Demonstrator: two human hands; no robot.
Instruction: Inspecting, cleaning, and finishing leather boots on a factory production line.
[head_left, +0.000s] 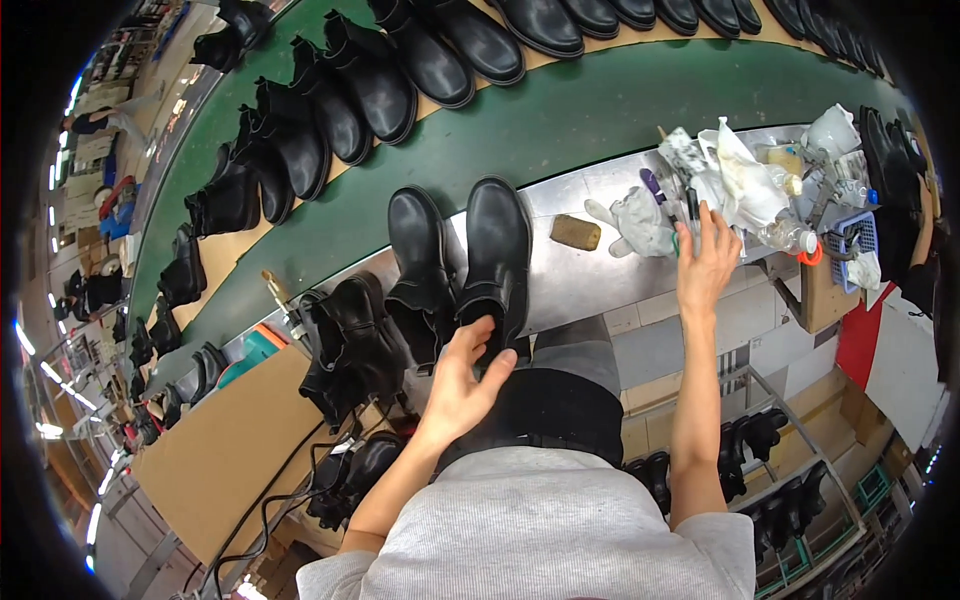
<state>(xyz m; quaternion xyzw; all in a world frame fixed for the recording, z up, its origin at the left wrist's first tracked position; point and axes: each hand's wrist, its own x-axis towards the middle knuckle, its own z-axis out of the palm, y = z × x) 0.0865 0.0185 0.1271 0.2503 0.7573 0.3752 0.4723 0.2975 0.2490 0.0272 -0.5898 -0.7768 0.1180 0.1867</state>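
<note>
A pair of black ankle boots lies in front of me, toes pointing away: the left boot [415,235] and the right boot [500,235]. My left hand [465,385] is at the opening of the right boot, its fingers against the shaft and its thumb spread apart. Over on the right, my right hand [708,255] reaches over the bench's edge with fingers apart. Its fingertips are by a dark pen-like tool [692,205]; whether they touch it I cannot tell. Beside it are a purple-handled tool [652,185] and a grey-white glove [640,222].
A brown sponge-like block [575,232] lies on the metal bench [555,285]. Bottles [790,237], white cloths [745,180] and a blue basket [858,245] crowd its right end. Rows of black boots [370,80] stand on the green surface [600,115]. More boots [350,340] and cardboard [230,450] are at left.
</note>
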